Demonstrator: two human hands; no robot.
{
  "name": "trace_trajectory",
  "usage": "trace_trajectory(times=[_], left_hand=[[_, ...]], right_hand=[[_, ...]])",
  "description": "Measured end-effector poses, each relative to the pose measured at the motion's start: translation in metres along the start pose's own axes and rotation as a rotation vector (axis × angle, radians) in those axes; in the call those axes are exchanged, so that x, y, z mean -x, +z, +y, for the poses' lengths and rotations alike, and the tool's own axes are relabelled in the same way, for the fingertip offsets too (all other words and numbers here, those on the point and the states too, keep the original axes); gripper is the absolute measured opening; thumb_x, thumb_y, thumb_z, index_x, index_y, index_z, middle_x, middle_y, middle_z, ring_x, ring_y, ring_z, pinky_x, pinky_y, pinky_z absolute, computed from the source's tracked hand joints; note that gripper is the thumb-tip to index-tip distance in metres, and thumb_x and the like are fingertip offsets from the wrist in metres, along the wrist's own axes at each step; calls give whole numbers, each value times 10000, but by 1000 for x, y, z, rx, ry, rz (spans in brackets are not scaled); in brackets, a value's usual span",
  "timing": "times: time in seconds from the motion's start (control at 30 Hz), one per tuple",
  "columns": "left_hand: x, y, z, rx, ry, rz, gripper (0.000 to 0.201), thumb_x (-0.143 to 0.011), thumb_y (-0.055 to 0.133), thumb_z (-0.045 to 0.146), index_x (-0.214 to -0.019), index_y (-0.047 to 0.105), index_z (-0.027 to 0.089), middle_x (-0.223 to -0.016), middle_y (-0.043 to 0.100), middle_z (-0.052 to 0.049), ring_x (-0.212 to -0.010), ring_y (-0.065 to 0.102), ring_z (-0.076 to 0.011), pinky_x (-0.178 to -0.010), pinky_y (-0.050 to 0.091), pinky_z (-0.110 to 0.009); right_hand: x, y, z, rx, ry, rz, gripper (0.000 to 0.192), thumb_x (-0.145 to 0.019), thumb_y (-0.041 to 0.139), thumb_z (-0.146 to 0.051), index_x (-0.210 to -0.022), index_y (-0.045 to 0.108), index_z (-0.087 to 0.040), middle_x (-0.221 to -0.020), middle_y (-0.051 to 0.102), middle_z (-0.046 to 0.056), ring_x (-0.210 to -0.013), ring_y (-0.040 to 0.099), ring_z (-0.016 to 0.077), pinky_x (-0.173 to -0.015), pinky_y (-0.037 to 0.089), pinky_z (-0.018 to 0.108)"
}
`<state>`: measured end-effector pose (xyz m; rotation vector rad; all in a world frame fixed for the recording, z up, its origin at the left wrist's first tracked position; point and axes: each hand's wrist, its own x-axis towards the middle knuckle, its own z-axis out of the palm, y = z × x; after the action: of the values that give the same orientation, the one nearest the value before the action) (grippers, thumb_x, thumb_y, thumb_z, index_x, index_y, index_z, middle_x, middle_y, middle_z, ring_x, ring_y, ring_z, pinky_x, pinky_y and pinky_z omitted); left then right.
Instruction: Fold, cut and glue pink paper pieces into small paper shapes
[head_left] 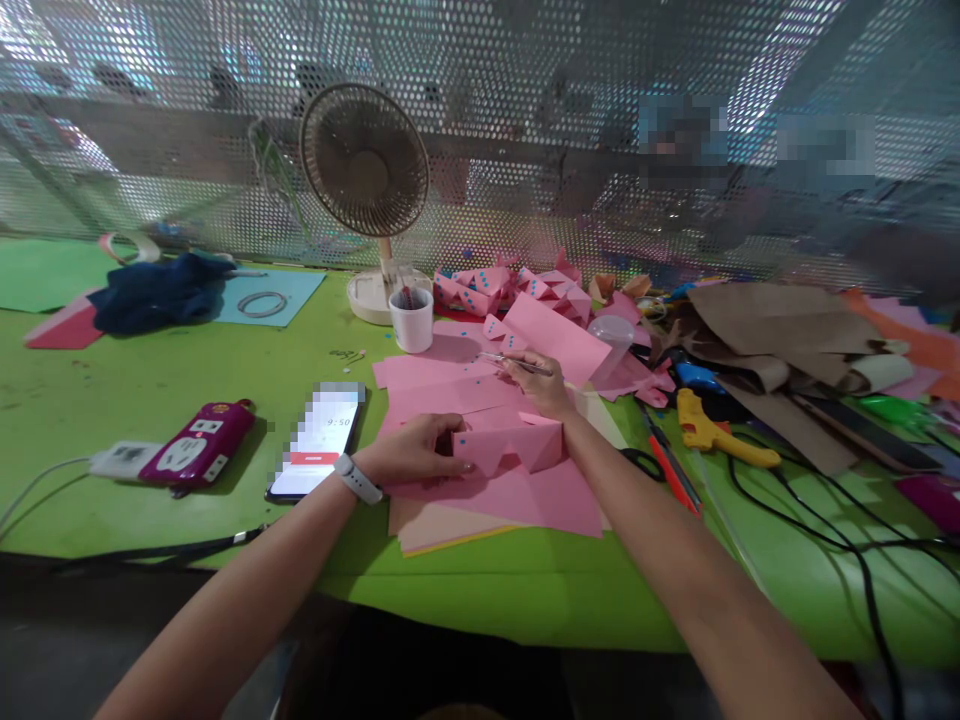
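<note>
A craft workshop: glue gun, paper scraps, perforated metal screen.

You worked at a green table. On its left side lay a purple power strip and, just beside it, a phone. Farther left there was a blue cloth on coloured sheets. At the far middle stood a small fan and a white cup. Pink paper sheets covered the near middle. On the right lay a yellow glue gun, black cables and brown paper.
</note>
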<state>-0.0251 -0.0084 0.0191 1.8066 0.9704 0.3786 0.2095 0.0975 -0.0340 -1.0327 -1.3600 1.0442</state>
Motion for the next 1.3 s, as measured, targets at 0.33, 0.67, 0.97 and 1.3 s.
trace_trajectory(times=[0.33,0.67,0.97,1.3], left_hand=[[0,0,-1,-24,-11,10,437,-740,708,496,-992,589,160,-772,665,-38,-566,602,-145,-480,419,-230],[1,-1,3,-78,12,52,401,-733,713,469,-973,601,168,-740,648,-19,-557,571,-133,-487,387,-230],[0,0,0,-6,-23,-5,450,-740,708,493,-1018,590,159,-735,664,-33,-544,601,-144,-483,424,-233],[1,-1,3,-18,-14,11,416,-735,710,483,-969,594,160,-771,662,-43,-599,609,-151,-507,436,-233]], right_hand=[[-3,0,3,91,-34,-54,350,-717,723,-447,-946,735,-183,-727,732,49,-719,700,197,-711,570,334],[-2,0,5,51,-45,-32,401,-717,712,-501,-961,719,-183,-825,746,50,-721,704,186,-759,591,369],[0,2,-1,48,-24,-27,417,-683,727,-531,-919,722,-187,-785,741,45,-669,698,178,-733,607,379],[1,2,-3,36,-9,4,404,-661,750,-528,-883,725,-192,-745,736,48,-691,706,196,-740,603,384]])
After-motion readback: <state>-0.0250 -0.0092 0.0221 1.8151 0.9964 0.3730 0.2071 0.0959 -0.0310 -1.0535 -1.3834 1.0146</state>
